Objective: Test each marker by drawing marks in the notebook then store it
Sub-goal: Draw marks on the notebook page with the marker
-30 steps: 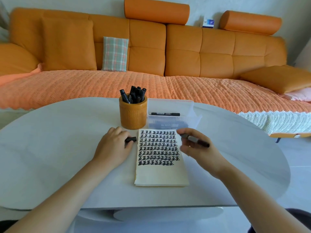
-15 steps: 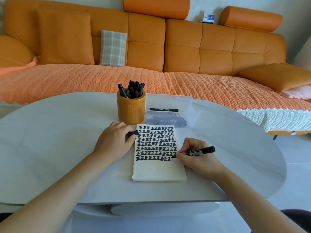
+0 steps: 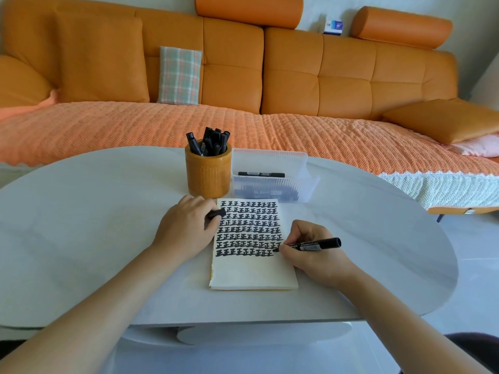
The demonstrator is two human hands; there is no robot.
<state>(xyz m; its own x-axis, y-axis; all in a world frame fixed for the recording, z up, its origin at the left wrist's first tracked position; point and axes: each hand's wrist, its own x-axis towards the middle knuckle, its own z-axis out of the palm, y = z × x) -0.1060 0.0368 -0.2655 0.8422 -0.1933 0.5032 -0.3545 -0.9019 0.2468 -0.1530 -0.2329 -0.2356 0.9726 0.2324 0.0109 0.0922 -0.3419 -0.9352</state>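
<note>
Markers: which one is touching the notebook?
The marker in the right hand, tip at the end of the bottom row; the others stand in the orange cup or lie in the clear box.

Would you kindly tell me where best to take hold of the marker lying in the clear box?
I would pinch the marker at mid-barrel, coming from above: it lies flat, left to right, and the box walls before and behind it block a level approach.

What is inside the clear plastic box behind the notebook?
One black marker lies flat inside the clear box. Through its ribbed front wall more dark markers show only as blurs; their number and the box floor cannot be made out.
</note>
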